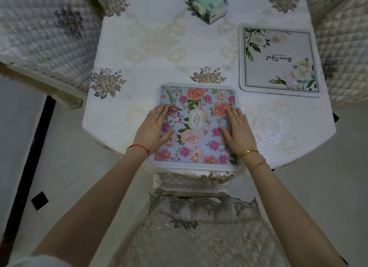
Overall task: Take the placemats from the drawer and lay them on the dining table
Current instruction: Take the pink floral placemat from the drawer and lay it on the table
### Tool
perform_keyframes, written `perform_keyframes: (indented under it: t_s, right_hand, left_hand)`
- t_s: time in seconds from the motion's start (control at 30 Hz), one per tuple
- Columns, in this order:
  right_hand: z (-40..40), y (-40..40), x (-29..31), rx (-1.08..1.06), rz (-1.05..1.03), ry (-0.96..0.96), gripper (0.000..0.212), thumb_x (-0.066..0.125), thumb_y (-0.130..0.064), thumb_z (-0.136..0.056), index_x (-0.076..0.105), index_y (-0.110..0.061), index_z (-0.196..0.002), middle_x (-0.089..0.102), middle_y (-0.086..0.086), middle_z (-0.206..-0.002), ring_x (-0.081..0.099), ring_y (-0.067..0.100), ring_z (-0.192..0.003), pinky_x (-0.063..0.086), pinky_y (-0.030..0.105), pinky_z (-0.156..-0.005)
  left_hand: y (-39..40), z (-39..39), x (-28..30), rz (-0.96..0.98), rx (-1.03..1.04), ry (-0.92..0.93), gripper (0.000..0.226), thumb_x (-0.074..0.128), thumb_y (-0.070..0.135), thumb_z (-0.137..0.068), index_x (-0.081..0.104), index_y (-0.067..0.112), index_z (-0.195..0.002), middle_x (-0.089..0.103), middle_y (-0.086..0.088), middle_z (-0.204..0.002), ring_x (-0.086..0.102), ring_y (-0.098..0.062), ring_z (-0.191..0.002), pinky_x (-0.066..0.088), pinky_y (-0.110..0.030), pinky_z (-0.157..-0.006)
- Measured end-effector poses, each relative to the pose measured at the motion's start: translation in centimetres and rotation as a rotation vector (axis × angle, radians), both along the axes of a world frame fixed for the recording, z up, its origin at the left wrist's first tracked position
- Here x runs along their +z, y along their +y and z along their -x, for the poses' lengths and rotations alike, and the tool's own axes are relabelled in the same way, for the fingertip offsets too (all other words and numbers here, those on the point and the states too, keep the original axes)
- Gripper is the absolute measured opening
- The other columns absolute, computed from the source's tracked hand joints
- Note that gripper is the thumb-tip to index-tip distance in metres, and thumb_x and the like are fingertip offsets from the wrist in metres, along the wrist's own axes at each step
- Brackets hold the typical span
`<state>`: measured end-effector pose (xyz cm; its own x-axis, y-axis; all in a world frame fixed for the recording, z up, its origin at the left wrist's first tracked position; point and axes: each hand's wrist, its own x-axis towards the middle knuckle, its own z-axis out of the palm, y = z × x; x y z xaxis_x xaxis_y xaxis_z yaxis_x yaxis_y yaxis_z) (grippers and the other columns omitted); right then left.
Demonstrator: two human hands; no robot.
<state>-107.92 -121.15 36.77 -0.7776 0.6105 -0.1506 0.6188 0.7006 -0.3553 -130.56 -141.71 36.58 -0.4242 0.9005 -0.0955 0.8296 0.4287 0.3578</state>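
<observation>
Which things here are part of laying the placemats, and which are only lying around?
Part of the job:
- blue floral placemat, flat under left hand and right hand
- white floral placemat, already laid
- dining table

Only lying around:
- green tissue pack
- covered chairs

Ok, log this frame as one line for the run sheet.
phase: laying | left hand: flat on blue floral placemat | right hand: flat on same | grey floral placemat: laid far right | tissue pack: far centre
</observation>
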Motion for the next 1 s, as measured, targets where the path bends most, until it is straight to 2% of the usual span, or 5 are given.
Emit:
perform_keyframes:
  t_s: [0.13, 0.37, 0.57, 0.8, 1.0]
  right_hand:
    - [4.4, 0.4, 0.6, 0.09, -0.017, 0.032, 0.072, 0.033, -0.055, -0.097, 0.009, -0.016, -0.153, 0.007, 0.002, -0.161, -0.001, 0.018, -0.148, -0.002, 0.032, -0.12]
    - [11.3, 1.7, -0.6, 0.231, -0.019, -0.071, 0.073, 0.034, -0.054, -0.097, 0.009, -0.015, -0.153, 0.003, 0.001, -0.162, -0.002, 0.018, -0.148, -0.008, 0.031, -0.118]
    - [7.3, 4.0, -0.7, 0.076, -0.006, -0.043, 0.087, 0.033, -0.07, -0.089, 0.006, -0.018, -0.153, 0.003, -0.001, -0.161, -0.001, 0.017, -0.148, -0.001, 0.035, -0.12]
    - [2.8, 3.4, -0.5, -0.09, 0.001, -0.023, 0.086, 0.033, -0.068, -0.091, 0.008, -0.014, -0.153, 0.007, 0.003, -0.161, 0.001, 0.017, -0.148, 0.0, 0.036, -0.121]
    - [1.9, -4.3, -0.2, 0.183, 0.012, 0.018, 0.075, 0.031, -0.058, -0.097, 0.001, -0.018, -0.153, -0.002, 0.001, -0.161, -0.01, 0.014, -0.147, -0.001, 0.036, -0.121]
  left_hand:
    - [2.6, 1.2, 0.2, -0.015, -0.012, -0.011, 0.072, 0.042, 0.048, -0.097, 0.017, 0.009, -0.152, 0.014, -0.009, -0.16, 0.01, -0.022, -0.148, 0.005, -0.031, -0.12]
    - [8.1, 2.7, 0.1, 0.027, -0.075, -0.013, 0.072, 0.041, 0.047, -0.097, 0.015, 0.009, -0.152, 0.013, -0.007, -0.16, 0.006, -0.02, -0.148, 0.006, -0.034, -0.121]
    - [6.9, 3.9, -0.7, 0.001, 0.017, 0.033, 0.079, 0.04, 0.058, -0.093, 0.017, 0.012, -0.152, 0.016, -0.007, -0.16, 0.013, -0.022, -0.147, 0.012, -0.036, -0.121]
    - [3.5, 4.5, -0.7, 0.048, 0.082, 0.007, 0.079, 0.039, 0.054, -0.095, 0.01, 0.009, -0.153, 0.013, -0.01, -0.16, 0.013, -0.025, -0.147, 0.011, -0.036, -0.121]
    - [0.9, -1.3, -0.1, 0.031, -0.06, -0.032, 0.074, 0.035, 0.053, -0.096, 0.01, 0.011, -0.153, 0.006, -0.006, -0.161, 0.002, -0.018, -0.149, 0.008, -0.037, -0.122]
